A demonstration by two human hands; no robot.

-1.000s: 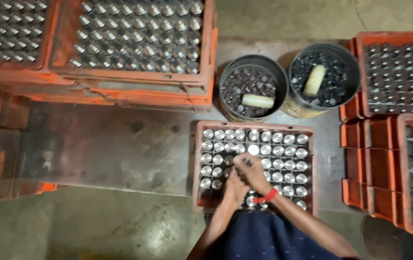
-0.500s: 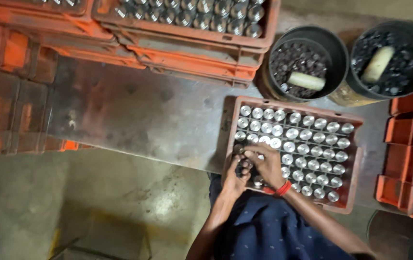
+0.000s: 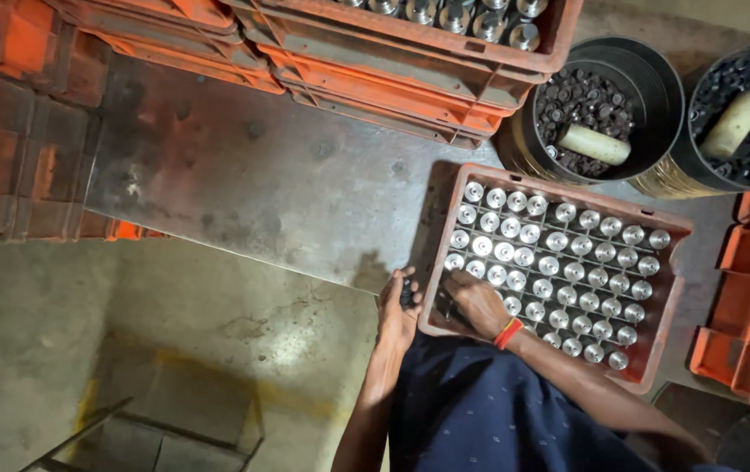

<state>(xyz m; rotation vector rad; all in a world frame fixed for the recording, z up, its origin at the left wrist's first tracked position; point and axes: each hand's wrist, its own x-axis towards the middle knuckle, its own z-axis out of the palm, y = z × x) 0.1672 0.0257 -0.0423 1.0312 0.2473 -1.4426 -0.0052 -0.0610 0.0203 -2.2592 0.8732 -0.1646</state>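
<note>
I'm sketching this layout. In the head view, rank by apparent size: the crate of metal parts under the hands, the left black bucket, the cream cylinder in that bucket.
1. Crate, clearly largest.
2. Left bucket.
3. Cream cylinder, smallest.
None look alike, so nearness to the camera does not blur the ranking.

The right hand (image 3: 477, 301) lies over the near-left corner of the orange crate (image 3: 665, 332), hiding the metal cylinders (image 3: 558, 262) beneath it, and whether its fingers pinch one cannot be told. The left hand (image 3: 399, 308) curls round small dark pieces (image 3: 406, 292), too small and shadowed to identify. The right-hand bucket (image 3: 746, 122), the top crates (image 3: 427, 39) and the side stacks (image 3: 746, 323) run off the frame.
</note>
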